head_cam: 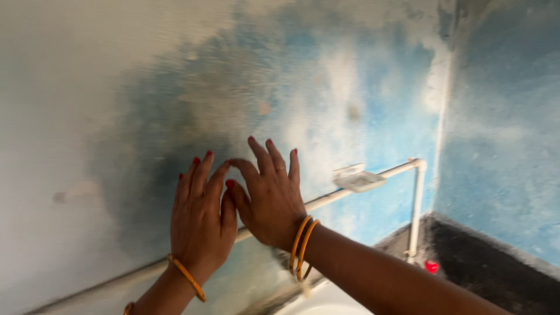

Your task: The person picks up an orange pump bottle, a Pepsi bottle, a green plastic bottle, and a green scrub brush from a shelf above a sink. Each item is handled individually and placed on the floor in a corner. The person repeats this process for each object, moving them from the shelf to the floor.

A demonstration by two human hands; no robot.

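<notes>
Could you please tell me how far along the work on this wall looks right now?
Done: nothing shows as finished; the wall is blotchy blue, white and grey throughout. In hand: the left hand and right hand lie open and flat against it, above the white pipe, holding no tool. Left: the dark stained patch around the hands.

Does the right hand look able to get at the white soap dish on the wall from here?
Probably yes: the right hand lies open just left of the soap dish, with only bare wall between them.
</notes>
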